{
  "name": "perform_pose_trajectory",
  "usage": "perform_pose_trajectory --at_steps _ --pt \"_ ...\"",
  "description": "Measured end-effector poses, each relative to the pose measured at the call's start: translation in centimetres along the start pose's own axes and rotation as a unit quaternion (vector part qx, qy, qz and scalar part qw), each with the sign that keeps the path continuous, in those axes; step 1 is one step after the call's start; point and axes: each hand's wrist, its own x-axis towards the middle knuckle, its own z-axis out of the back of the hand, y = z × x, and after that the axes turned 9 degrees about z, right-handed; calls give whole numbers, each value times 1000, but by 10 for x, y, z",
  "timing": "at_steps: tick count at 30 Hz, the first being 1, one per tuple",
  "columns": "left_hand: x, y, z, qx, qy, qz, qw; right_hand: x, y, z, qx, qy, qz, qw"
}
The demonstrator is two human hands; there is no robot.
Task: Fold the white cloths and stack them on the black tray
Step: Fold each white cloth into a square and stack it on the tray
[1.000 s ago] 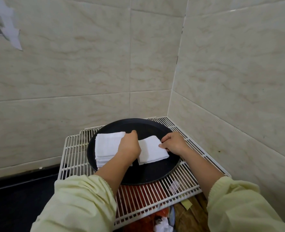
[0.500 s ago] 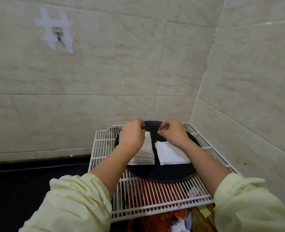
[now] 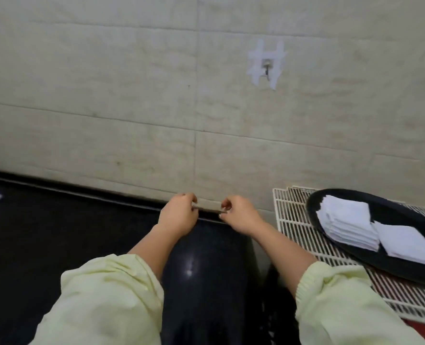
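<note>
At frame centre the left hand (image 3: 179, 215) and right hand (image 3: 241, 216), both curled with fingertips pinched on nothing visible, hover over the glossy black counter (image 3: 57, 232), presumably free for another cloth, while folded white cloths (image 3: 346, 225) lie stacked on the round black tray (image 3: 405, 267) at right.

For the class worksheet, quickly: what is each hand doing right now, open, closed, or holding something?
Left hand: closed, fingers curled; nothing clearly visible in it, so contents cannot be told.
Right hand: closed, fingers curled; likewise cannot be told.
</note>
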Motion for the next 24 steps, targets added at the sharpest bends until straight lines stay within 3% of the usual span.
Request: perform_pose_trajectory --at_steps 5,24 --pt "-23 139 53 31 -8 65 997 13 111 -90 9 56 63 996" --pt "-67 491 163 53 -62 318 945 96 392 -335 -45 206 263 941"
